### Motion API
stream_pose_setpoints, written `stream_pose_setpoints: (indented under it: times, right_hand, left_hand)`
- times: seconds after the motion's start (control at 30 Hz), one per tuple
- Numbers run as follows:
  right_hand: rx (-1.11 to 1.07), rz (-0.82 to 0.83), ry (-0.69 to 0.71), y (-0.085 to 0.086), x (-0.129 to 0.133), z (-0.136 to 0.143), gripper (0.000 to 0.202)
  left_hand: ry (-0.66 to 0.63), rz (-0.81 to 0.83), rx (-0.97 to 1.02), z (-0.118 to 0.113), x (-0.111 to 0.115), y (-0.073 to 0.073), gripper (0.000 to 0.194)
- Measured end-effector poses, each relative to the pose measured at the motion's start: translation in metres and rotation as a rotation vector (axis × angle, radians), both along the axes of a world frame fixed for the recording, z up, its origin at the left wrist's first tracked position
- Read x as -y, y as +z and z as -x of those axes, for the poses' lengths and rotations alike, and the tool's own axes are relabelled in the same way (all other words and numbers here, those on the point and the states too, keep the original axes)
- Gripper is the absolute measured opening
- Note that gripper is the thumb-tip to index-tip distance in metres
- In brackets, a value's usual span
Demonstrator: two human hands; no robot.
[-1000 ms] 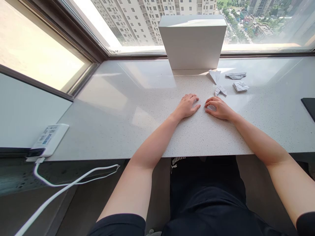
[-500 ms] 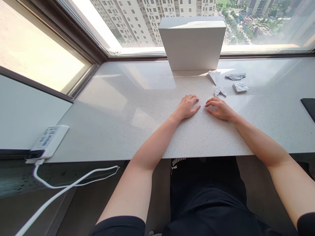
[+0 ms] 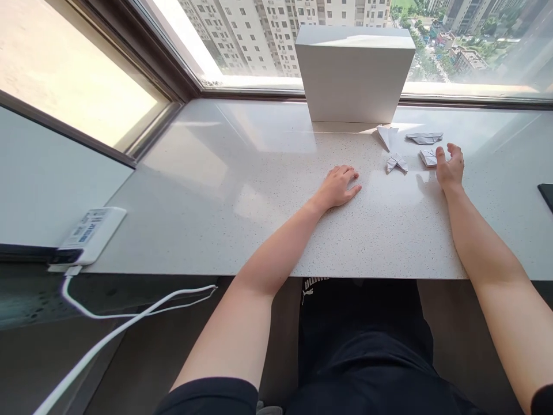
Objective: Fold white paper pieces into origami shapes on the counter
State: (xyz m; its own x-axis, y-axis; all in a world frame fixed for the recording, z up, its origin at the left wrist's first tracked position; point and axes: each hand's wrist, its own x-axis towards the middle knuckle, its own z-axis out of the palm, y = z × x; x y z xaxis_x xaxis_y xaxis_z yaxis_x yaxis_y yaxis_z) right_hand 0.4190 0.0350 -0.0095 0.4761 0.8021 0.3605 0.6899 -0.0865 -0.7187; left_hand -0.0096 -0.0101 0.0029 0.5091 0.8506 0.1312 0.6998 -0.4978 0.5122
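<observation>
My left hand [image 3: 340, 186] lies on the white speckled counter [image 3: 268, 230], fingers stretched out and holding nothing. Farther right, my right hand [image 3: 450, 165] has its thumb and fingers apart beside a squarish folded paper piece [image 3: 427, 158]. The hand covers part of that piece; whether they touch I cannot tell. Left of it rests a small folded paper with pointed wings [image 3: 396, 164]. Behind these lie a folded paper triangle [image 3: 387, 137] and a long, flat folded paper shape [image 3: 424, 138].
A white box [image 3: 356, 83] stands upright at the back against the window. On the left edge sits a white power strip [image 3: 93, 233] with a white cable [image 3: 108, 340] hanging down. A dark flat object [image 3: 548, 195] lies at the far right.
My right hand has moved right and away from me, from near my left hand to the squarish folded paper. My left hand stays in place on the counter. The view has shifted slightly.
</observation>
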Motion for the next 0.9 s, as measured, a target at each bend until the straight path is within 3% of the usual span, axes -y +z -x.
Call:
stream_pose_setpoints:
  times: [0.37,0.67,0.9]
  right_hand:
    - [0.143,0.339,0.134,0.022,-0.062,0.006,0.086]
    - [0.327,0.548,0.214,0.043,-0.095,0.047,0.089]
    - [0.443,0.569,0.333,0.038,-0.126,0.074,0.086]
  left_hand:
    - [0.007,-0.021,0.005,-0.004,-0.002,-0.004,0.036]
    - [0.046,-0.033,0.029,-0.008,-0.001,0.0,0.03]
    - [0.049,-0.039,0.066,-0.008,-0.003,-0.001,0.026]
